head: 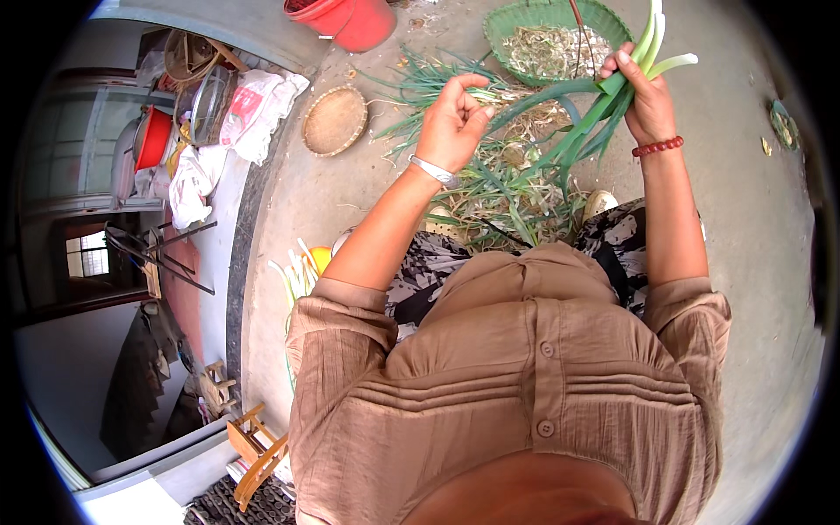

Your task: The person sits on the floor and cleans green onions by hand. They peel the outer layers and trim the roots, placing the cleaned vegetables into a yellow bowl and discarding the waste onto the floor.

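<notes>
My right hand is closed around several leeks or large green onions, white ends pointing up and away, long green leaves hanging down to the left. My left hand is raised at the left beside the leaf tips, fingers curled; whether it pinches a leaf I cannot tell. Below and between my hands a heap of green leaves and peelings lies on the ground by my shoes. More green onions with thin leaves lie beyond my left hand.
A green basket of peelings stands ahead, a red bucket to its left. A round woven tray lies at left. White stalks lie near my left elbow, and a wooden chair stands at lower left.
</notes>
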The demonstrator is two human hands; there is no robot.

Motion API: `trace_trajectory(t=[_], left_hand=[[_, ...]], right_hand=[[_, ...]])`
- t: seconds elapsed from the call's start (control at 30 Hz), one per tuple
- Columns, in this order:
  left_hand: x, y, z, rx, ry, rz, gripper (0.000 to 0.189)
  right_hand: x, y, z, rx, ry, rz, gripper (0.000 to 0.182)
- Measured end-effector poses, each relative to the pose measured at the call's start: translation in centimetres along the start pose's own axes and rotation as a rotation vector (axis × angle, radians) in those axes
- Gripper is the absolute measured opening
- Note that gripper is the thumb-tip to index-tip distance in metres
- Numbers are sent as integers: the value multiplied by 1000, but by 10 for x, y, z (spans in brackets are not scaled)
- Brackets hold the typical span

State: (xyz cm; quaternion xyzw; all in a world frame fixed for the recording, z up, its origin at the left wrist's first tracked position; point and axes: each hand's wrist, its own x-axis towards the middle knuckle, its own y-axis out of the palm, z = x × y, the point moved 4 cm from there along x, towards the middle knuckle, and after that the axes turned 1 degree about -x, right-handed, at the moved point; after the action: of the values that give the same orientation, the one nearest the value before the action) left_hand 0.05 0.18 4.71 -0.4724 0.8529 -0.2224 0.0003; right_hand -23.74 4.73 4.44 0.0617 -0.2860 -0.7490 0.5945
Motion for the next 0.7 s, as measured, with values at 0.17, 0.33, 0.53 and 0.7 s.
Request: trace_trajectory(t=[0.17, 0.33, 0.53, 0.7], left_hand=[[12, 9, -28, -49, 165, -93, 35], [28, 3, -55, -289, 248, -74, 49], [32, 15, -74, -531, 175, 51, 43], [32, 14, -64, -657, 91, 137, 33]], right_hand=[[-5, 22, 11, -174, -15, -44, 18], [-11, 55, 4, -453, -92, 136, 17], [-29, 84, -25, -576, -15, 378, 21], [-34, 87, -36, -483, 38, 477, 27]])
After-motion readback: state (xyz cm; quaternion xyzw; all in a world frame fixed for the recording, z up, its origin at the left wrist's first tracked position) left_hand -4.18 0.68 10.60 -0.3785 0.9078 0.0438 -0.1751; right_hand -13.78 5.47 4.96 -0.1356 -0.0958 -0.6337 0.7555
